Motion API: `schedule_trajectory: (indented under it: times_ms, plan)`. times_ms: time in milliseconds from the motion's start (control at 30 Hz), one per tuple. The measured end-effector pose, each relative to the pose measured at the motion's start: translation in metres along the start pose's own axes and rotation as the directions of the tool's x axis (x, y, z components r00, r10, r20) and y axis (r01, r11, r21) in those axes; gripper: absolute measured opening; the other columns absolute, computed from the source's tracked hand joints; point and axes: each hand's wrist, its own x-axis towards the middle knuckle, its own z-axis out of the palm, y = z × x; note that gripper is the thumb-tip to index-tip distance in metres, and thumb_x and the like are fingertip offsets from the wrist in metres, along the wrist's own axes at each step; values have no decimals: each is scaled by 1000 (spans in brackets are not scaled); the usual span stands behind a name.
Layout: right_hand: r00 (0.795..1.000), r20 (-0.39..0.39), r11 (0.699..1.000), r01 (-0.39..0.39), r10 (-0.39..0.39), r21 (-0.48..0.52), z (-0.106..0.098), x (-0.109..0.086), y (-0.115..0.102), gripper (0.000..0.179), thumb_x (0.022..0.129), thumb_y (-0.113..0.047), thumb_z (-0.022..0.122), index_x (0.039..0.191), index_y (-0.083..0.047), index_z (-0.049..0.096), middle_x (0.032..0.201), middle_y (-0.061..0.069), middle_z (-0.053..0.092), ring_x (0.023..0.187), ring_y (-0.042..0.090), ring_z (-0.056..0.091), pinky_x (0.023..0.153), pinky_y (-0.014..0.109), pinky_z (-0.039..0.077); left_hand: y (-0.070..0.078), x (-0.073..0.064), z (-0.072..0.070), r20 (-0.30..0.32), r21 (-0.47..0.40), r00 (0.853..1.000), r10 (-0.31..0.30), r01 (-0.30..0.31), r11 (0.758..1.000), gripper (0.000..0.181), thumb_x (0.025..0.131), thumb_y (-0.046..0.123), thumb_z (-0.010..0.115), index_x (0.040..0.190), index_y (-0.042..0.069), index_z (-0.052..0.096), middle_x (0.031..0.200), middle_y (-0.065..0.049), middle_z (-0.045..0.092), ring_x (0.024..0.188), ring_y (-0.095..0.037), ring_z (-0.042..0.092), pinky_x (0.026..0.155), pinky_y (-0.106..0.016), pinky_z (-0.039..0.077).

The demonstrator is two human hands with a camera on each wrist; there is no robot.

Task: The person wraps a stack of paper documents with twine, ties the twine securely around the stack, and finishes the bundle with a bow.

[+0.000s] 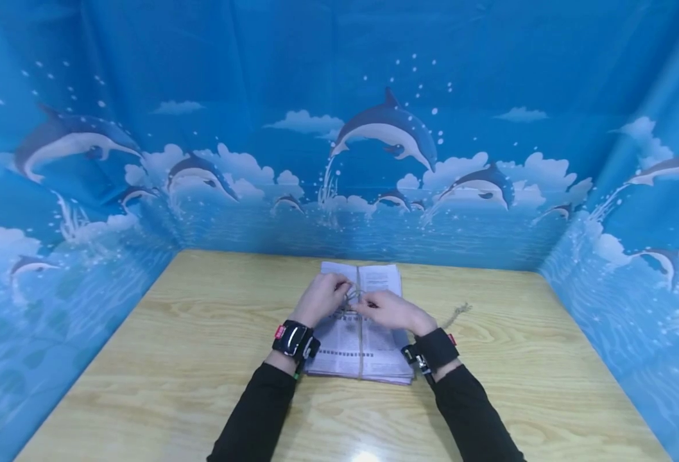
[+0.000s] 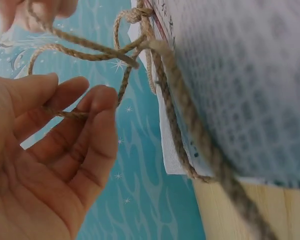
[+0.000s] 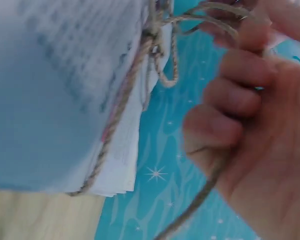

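Note:
A stack of printed paper sheets (image 1: 335, 362) lies on the table, with brown twine (image 1: 360, 350) running around it lengthwise and crosswise. Over the middle of the stack, my left hand (image 1: 323, 297) holds a loop of the twine, which passes between its bent fingers in the left wrist view. My right hand (image 1: 394, 310) is just beside it, fingers curled around another length of twine. Its loose tail (image 3: 192, 205) comes out below the little finger. Between the hands, the strands meet at a knot (image 3: 152, 37) on top of the papers, with a small loop (image 3: 170, 75) standing out.
The wooden table (image 1: 212, 308) extends on both sides of the stack. A frayed twine end (image 1: 462, 308) reaches out right of the right wrist. Blue dolphin-printed curtain (image 1: 247, 128) encloses the back and sides. Both wrists wear black camera straps (image 1: 294, 339).

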Motion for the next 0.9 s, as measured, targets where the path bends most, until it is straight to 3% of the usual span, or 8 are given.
schedule_trajectory:
  times_ms: [67, 167, 267, 367, 500, 600, 767, 900]
  plan:
    - [999, -40, 999, 26, -27, -23, 0, 1, 2, 35, 103, -29, 50, 78, -6, 60, 59, -5, 40, 49, 9, 35, 51, 23, 31, 0, -1, -1, 14, -2, 1000, -28, 28, 1000, 31, 100, 23, 54, 74, 10, 65, 58, 2, 47, 50, -11, 43, 50, -26, 35]
    - [997, -52, 997, 58, -61, -57, 0, 1, 5, 28, 103, -20, 51, 88, -7, 70, 58, -4, 49, 50, 7, 42, 52, 22, 36, 0, -3, -3, 52, -19, 997, -61, 62, 998, 31, 97, 24, 54, 67, 14, 53, 57, 3, 42, 50, -12, 42, 48, -26, 35]
    - [996, -53, 996, 62, -66, -63, 1, 2, 7, 26, 103, -10, 46, 100, -7, 71, 72, 2, 63, 62, 8, 55, 61, 24, 46, -2, -5, -5, 81, -37, 995, -65, 68, 997, 28, 92, 26, 57, 67, 16, 49, 60, 3, 43, 52, -13, 43, 50, -26, 35]
    - [995, -89, 997, 36, -41, -63, 2, 3, 8, 27, 102, -5, 42, 99, -6, 68, 86, 5, 68, 75, 10, 60, 71, 28, 50, -2, -5, -7, 114, -51, 992, -49, 55, 997, 28, 90, 31, 60, 69, 16, 49, 63, 2, 45, 55, -14, 44, 52, -28, 36]
    - [990, -143, 997, -9, -1, -71, 3, 4, 9, 20, 101, -14, 48, 95, -11, 67, 87, 2, 67, 73, 10, 56, 70, 29, 48, -1, -5, -9, 171, -73, 984, -46, 59, 996, 35, 93, 41, 58, 69, 17, 49, 62, 3, 44, 55, -14, 44, 53, -28, 36]
    - [987, -158, 996, 22, -37, -91, 3, 4, 12, 16, 99, -20, 57, 92, -13, 70, 84, 0, 68, 70, 8, 56, 68, 27, 47, -1, -4, -9, 192, -87, 980, -53, 71, 994, 42, 99, 46, 49, 70, 16, 50, 61, 3, 44, 54, -14, 43, 52, -28, 36]
    - [990, -59, 986, 121, -129, -116, 4, 4, 16, 14, 96, -13, 61, 96, -11, 75, 90, 1, 74, 75, 5, 61, 74, 24, 51, 0, -3, -5, 179, -77, 983, -28, 42, 996, 46, 105, 44, 39, 81, 11, 60, 64, 1, 45, 57, -15, 45, 56, -30, 41]
    - [991, 28, 985, 134, -132, -111, 4, 3, 12, 19, 95, -2, 57, 96, -9, 74, 92, 1, 73, 82, 9, 63, 78, 25, 51, 0, -1, -3, 155, -57, 988, -3, 12, 998, 46, 106, 40, 37, 89, 7, 65, 64, 1, 42, 59, -15, 46, 58, -31, 40]
